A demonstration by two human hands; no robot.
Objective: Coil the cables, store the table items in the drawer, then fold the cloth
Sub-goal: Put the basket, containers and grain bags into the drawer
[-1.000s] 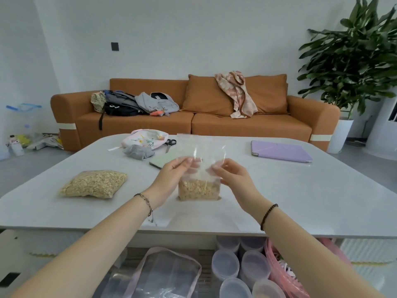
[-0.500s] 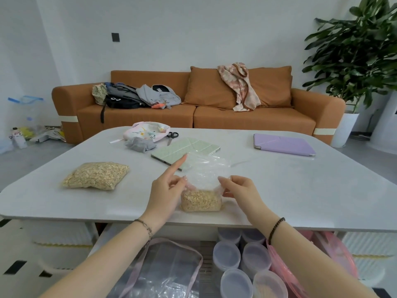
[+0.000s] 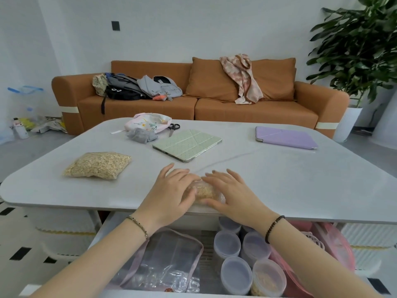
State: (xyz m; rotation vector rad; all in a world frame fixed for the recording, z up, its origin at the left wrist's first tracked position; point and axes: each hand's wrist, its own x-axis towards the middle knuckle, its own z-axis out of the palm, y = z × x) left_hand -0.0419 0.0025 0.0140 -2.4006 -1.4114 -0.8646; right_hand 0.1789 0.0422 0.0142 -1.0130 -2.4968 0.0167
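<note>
Both hands lie palm-down on a small clear plastic bag of oat flakes point(image 3: 203, 191) at the near edge of the pale grey marble-look bench point(image 3: 279, 186): the left hand point(image 3: 169, 196) covers the bag's left side with fingers spread, and the right hand point(image 3: 233, 195) presses its right side, thumb along the near edge. Neither hand is clenched; they rest flat on the bag rather than gripping it. To the far left on the bench lies a larger, full clear bag of oat flakes point(image 3: 97, 165), well apart from the hands. Farther back sit a green dotted tablet case point(image 3: 188, 144), a grey fabric pouch point(image 3: 142, 135), a white printed cloth bag point(image 3: 149, 124), black-handled scissors point(image 3: 173, 128), and, to the far right, a lilac tablet case point(image 3: 284, 137). Below the near edge, the open drawer point(image 3: 101, 235) holds a clear zip pouch with pink trim point(image 3: 169, 261) on the left, round lidded plastic tubs point(image 3: 236, 274) in the middle and a pink plastic bag point(image 3: 335, 246) on the right.
</note>
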